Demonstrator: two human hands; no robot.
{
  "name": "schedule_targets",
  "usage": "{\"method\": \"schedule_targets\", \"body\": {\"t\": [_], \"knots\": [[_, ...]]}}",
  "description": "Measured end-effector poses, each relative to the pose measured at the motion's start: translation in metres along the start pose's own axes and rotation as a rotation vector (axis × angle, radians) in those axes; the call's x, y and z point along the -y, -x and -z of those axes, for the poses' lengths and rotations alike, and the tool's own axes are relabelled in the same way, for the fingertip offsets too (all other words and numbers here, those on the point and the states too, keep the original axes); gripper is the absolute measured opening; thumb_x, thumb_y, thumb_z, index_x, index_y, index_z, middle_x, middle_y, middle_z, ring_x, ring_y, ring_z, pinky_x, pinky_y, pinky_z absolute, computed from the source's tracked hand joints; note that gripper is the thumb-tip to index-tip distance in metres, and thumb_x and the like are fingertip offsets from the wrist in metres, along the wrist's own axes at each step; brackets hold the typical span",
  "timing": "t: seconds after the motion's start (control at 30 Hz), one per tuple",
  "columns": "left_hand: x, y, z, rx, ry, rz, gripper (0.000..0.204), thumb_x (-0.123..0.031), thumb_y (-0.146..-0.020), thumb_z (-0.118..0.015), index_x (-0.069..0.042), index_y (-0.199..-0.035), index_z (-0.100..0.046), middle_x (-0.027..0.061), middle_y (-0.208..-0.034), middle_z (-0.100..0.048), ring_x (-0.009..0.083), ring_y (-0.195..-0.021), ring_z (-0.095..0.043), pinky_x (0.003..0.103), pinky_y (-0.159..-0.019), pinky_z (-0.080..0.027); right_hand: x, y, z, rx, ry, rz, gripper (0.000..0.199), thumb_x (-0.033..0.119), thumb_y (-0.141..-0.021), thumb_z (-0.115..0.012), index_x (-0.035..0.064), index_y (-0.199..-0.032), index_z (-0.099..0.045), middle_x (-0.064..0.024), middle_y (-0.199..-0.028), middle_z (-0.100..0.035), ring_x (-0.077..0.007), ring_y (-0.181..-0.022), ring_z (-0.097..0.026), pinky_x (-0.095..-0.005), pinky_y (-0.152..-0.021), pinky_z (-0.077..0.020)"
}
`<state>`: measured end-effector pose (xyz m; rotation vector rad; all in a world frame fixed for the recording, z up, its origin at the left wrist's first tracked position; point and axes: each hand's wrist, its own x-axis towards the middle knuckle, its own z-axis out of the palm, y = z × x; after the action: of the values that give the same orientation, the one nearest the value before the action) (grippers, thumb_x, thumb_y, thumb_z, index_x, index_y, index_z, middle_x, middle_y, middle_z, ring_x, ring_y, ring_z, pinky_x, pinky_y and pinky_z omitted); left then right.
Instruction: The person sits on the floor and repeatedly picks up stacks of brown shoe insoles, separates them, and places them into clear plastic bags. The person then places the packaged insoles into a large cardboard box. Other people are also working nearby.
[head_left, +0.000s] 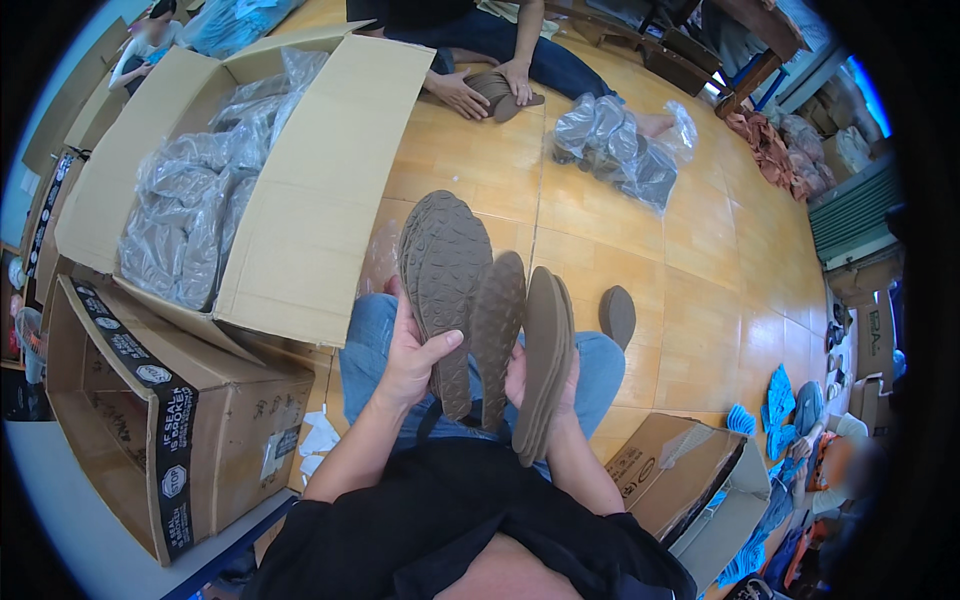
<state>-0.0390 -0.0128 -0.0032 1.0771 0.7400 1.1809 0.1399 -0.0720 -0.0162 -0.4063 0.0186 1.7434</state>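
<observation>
In my left hand (412, 358) is a stack of brown shoe soles (445, 265), their bumpy tread facing up, the thumb pressed along the near edge. My right hand (569, 392) is wrapped around another small stack of soles (543, 360), smooth faces showing and edges fanned apart. Between the two stacks stands a single tilted sole (500, 320) with a dotted tread; the right fingers reach its lower edge, partly hidden. One more sole (617, 316) lies on the floor just beyond my right knee.
At the left, an open carton (310, 190) holds plastic-wrapped bundles (190, 210). A second carton (230, 440) lies beside me, another (680, 460) at lower right. Across the tile floor (600, 250), a co-worker's hands (462, 95) handle a sole stack near a plastic bag (620, 150).
</observation>
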Motion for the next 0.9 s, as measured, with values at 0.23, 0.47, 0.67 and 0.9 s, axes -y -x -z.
{"method": "schedule_targets", "body": {"t": [0.23,0.47,0.67,0.9], "knots": [[-0.01,-0.002,0.003,0.013,0.649,0.246,0.072,-0.007,-0.089,-0.059,-0.01,-0.149,-0.019,0.0151,-0.134,-0.049,0.0254,-0.114,-0.059,0.037,-0.089,-0.054,0.002,-0.005,-0.004,0.313,-0.312,-0.115,0.076,0.051,-0.089,-0.059,0.0156,-0.149,-0.03,-0.0122,-0.131,-0.052,-0.0222,-0.109,-0.057,-0.0398,-0.097,-0.0447],[-0.007,-0.002,-0.006,-0.06,0.364,0.162,0.05,-0.029,-0.098,-0.048,-0.005,-0.139,-0.035,0.0146,-0.129,-0.054,0.0278,-0.105,-0.063,0.035,-0.078,-0.057,-0.003,0.001,0.002,0.012,-0.097,-0.035,0.067,0.047,-0.09,-0.059,0.0135,-0.144,-0.038,-0.0114,-0.127,-0.056,-0.022,-0.091,-0.064,-0.0329,-0.079,-0.0538],[-0.012,-0.004,0.004,-0.032,0.585,0.201,0.053,-0.022,-0.098,-0.049,-0.006,-0.144,-0.03,0.0122,-0.135,-0.05,0.0226,-0.119,-0.054,0.037,-0.097,-0.049,0.005,-0.002,0.016,0.14,-0.072,-0.015,0.073,0.046,-0.087,-0.063,0.0108,-0.145,-0.038,-0.0093,-0.113,-0.06,-0.0155,-0.08,-0.063,-0.0282,-0.069,-0.0509],[-0.003,0.002,-0.007,-0.003,0.004,0.012,0.046,-0.024,-0.097,-0.052,-0.005,-0.137,-0.038,0.0111,-0.124,-0.057,0.0222,-0.108,-0.06,0.036,-0.09,-0.052,0.011,0.004,0.025,0.016,0.114,0.031,0.066,0.044,-0.087,-0.062,0.0104,-0.141,-0.042,-0.011,-0.119,-0.06,-0.0184,-0.096,-0.061,-0.029,-0.073,-0.0505]]}}
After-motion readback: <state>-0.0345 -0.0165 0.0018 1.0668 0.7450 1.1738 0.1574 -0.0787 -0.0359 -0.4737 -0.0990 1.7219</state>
